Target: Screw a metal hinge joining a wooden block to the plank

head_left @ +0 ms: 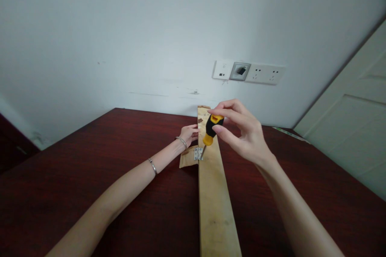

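Note:
A long pale wooden plank (215,196) lies lengthwise on the dark red table (90,168). A small metal hinge (198,153) sits at the plank's left edge, joining it to a smaller wood piece (188,157). My right hand (241,132) pinches the top of a yellow and black screwdriver (212,129), whose tip points down at the hinge. My left hand (189,133) rests against the plank's left edge just beyond the hinge, fingers curled on the wood. Two bracelets show on my left arm.
A white wall rises behind the table with a row of sockets and switch plates (249,72). A pale door (356,120) stands at the right. The table's far edge meets the wall.

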A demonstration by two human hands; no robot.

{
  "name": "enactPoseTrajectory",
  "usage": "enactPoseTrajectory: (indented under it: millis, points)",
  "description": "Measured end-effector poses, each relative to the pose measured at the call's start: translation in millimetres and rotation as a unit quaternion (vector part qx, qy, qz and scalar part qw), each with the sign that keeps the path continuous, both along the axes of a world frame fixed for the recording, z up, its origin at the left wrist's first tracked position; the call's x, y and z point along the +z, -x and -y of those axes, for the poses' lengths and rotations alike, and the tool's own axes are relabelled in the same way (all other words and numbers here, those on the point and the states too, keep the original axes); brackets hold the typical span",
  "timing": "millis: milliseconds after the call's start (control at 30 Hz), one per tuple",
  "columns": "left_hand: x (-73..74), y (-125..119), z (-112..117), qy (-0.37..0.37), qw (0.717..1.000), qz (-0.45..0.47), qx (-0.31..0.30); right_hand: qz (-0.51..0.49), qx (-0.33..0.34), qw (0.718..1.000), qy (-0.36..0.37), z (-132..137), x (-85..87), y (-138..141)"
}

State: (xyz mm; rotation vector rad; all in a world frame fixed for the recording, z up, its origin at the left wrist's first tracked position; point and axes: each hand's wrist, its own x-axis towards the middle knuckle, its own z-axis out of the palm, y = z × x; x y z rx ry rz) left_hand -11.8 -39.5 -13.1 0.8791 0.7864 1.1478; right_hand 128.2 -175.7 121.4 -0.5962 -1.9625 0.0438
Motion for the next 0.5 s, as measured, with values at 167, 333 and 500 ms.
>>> enactPoseTrajectory:
  millis: [167,333,500]
  points:
    - [-6.5,-0.5,-6.0,-0.002,1.000,0.006,0.005,0.039,0.039,0.998,0.040,1.1,4.4,-6.9]
    - [-4.9,0.5,-5.3,0.005,1.000,-0.002,0.005,0.002,-0.035,0.999,0.002,-4.9,-0.5,-3.2]
    - [-4.7,1.7,-6.2,-0.011,1.000,0.020,-0.006,0.001,-0.025,0.999,0.035,-2.3,-1.4,-4.1]
